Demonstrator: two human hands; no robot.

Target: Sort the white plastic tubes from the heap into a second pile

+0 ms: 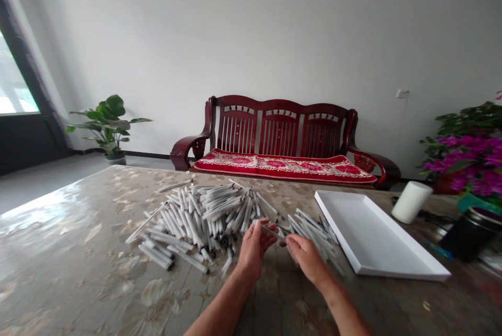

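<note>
A slim pen [270, 231] with a pale barrel spans the gap between my two hands. My left hand [254, 244] is closed around one end of it, fingers curled, palm turned inward. At the other end, my right hand [304, 252] pinches the pen between thumb and fingers. To the left lies a large heap of white pens [196, 216], many with black ends, piled in several directions. A smaller pile of pens [314, 234] lies just beyond and to the right of my right hand.
A shallow white tray [392, 239] stands on the patterned table [78, 242] at the right. Past it are a white paper roll [411, 201], a black container [470, 234] and purple flowers [474, 155]. A red wooden bench [280, 132] stands behind the table.
</note>
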